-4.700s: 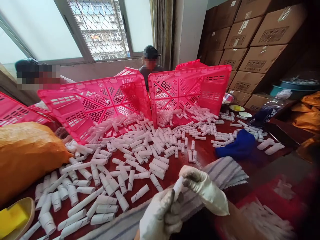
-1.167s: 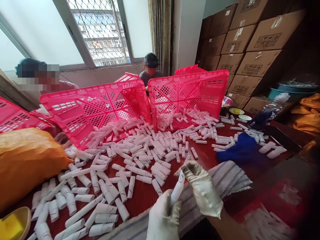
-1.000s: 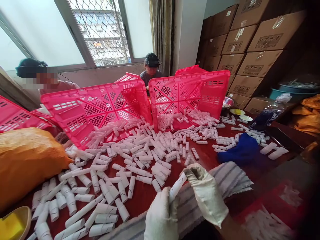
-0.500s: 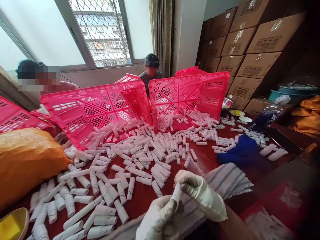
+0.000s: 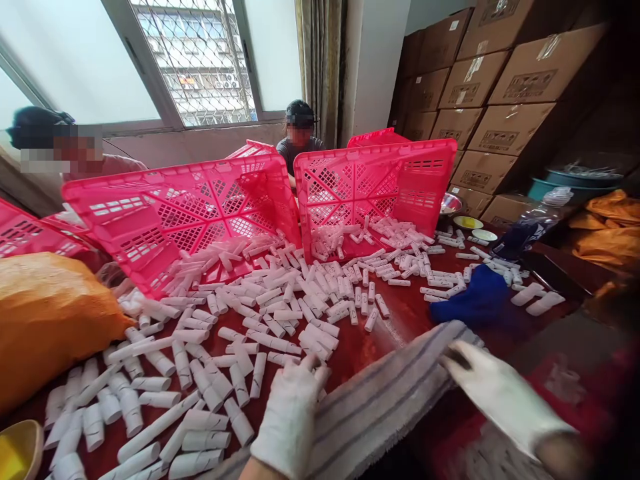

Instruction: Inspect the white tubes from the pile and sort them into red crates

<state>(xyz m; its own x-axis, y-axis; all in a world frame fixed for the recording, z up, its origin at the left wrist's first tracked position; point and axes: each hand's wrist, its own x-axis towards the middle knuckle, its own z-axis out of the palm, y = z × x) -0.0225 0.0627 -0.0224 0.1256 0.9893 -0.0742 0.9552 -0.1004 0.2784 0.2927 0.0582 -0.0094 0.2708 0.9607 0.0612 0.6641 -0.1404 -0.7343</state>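
Gloved hands among white paper tubes on a red tabletop

Small white rolled-paper tubes (image 5: pixel 280 313) lie scattered across the dark red table (image 5: pixel 400 310). Left hand (image 5: pixel 290 407), white-gloved, reaches to the near edge of the scatter, fingers loosely extended onto a tube, nothing gripped. Right hand (image 5: pixel 500 390), white-gloved, fingers extended at the edge of the grey striped woven cloth (image 5: pixel 380 400); grip cannot be told. Beyond: blue cloth (image 5: pixel 473 300), two tipped pink plastic lattice crates (image 5: pixel 200 207), orange sack (image 5: pixel 50 320), stacked brown cardboard boxes (image 5: pixel 500 80).
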